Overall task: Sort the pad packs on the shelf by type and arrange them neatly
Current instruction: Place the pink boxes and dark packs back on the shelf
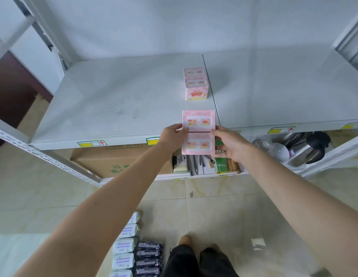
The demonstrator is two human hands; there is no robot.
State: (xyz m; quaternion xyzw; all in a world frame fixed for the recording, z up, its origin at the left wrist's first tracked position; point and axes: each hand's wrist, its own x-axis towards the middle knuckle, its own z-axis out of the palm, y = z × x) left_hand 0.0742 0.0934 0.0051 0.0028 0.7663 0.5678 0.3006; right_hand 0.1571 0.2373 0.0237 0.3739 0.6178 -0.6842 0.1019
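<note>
Both hands [199,140] hold pink packs [198,131] stacked upright.

On the lower tier a brown cardboard box [118,160] with green print sits at the left. Right of it lie dark-handled utensils [196,163] and a green packet [222,164]. Further right stand steel pots [290,136] and a metal kettle [308,148] with a black lid. Below is a beige tiled floor [234,206].

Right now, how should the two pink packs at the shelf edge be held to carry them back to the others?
Squeeze the pair of pink packs by their short left and right sides, where the left hand and right hand sit, straddling the seam so both packs stay pressed together.
</note>
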